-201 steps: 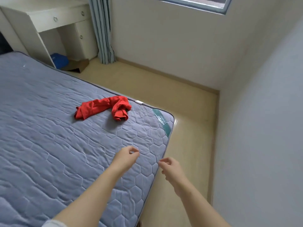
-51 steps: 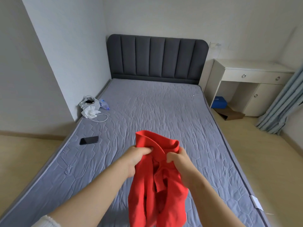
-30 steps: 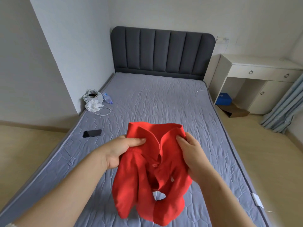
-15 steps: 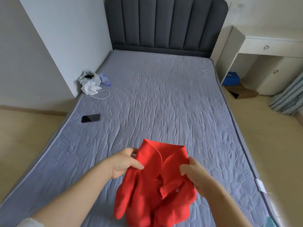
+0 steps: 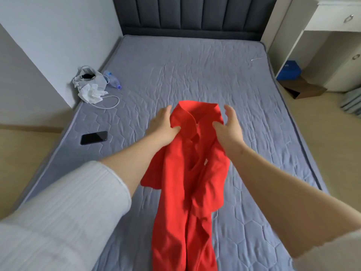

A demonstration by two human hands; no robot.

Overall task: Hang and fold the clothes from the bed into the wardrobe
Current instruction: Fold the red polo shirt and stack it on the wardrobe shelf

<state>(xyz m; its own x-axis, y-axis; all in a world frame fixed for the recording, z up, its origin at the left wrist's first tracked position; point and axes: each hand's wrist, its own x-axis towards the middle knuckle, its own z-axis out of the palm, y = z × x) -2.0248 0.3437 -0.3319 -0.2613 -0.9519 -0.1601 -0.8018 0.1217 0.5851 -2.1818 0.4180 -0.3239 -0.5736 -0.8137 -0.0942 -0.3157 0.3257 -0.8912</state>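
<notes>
Spreading a garment flat looks like the step in hand. The left hand [image 5: 163, 124] pinches one shoulder of the red shirt [image 5: 187, 182] btwn thumb and fingers. The right hand [image 5: 229, 127] is at the other shoulder w/ its thumb on the cloth and fingers straight beside the collar; can't tell if it grips. The hands are apart, one each side of the collar.

The shirt lies lengthwise down the middle of the bed [image 5: 195, 65], collar toward the headboard [image 5: 195, 14], body bunched and creased. The next move prob. calls for pulling the shoulders wide and smoothing the front, then folding or taking it to a hanger. No wardrobe or hanger is in view.

A small white tag [image 5: 205, 162] shows on the shirt front, too small to read. A phone [image 5: 94, 137] lies near the bed's left edge, screen dark. Further up are a white bag [image 5: 88, 85] and a clear bottle [image 5: 112, 81], no label legible. A blue thing [image 5: 289, 70] under the white desk [image 5: 332, 18] has a pale mark, unreadable.
</notes>
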